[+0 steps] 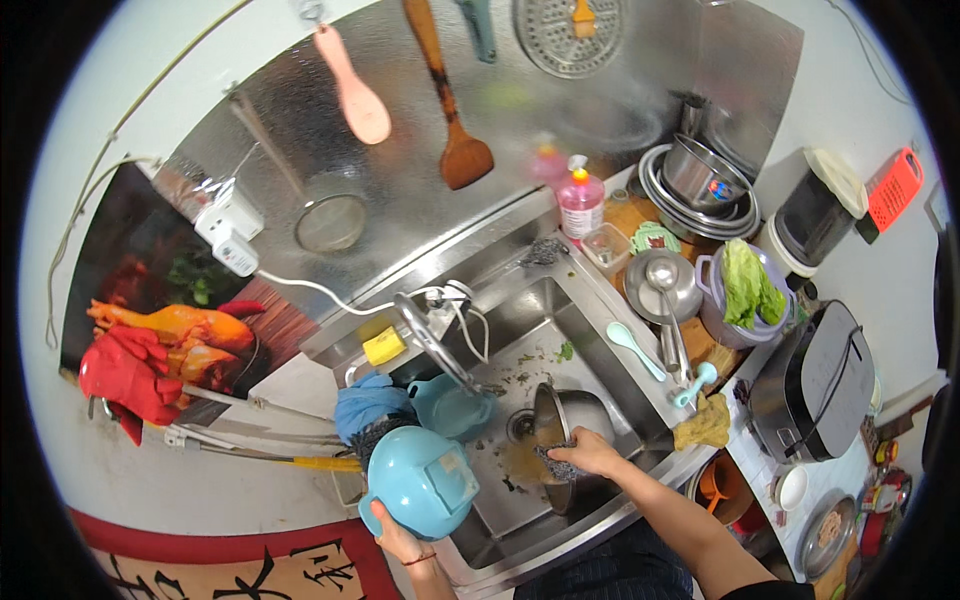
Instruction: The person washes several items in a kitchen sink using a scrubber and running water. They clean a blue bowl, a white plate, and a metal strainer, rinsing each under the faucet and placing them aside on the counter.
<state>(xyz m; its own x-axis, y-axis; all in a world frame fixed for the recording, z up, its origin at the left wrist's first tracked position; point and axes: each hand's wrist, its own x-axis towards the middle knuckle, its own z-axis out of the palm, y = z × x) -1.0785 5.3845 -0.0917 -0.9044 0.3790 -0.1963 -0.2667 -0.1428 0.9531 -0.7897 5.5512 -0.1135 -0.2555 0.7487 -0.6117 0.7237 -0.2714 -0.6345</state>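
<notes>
My left hand (pixel 396 536) grips the handle of a light blue plastic bowl (pixel 416 476) at the left edge of the sink, its base turned towards me. In my right hand (pixel 589 452) is a grey scouring pad (pixel 555 463), held at the rim of a tilted stainless steel bowl (pixel 596 412). That bowl lies on its side in the stainless steel sink (pixel 506 517), with brownish water by its mouth. Another blue plastic vessel (pixel 454 409) sits under the curved faucet (pixel 431 341), partly hidden. Food scraps are scattered over the sink floor near the drain (pixel 521 425).
A yellow sponge (pixel 384 345) and a blue cloth (pixel 371 405) are left of the faucet. On the right stand a pink detergent bottle (pixel 581 206), stacked steel bowls (pixel 701 180), a lilac pot (pixel 724 319) topped with lettuce (pixel 750 289), and a black appliance (pixel 814 382). A mint spoon (pixel 634 349) lies on the rim.
</notes>
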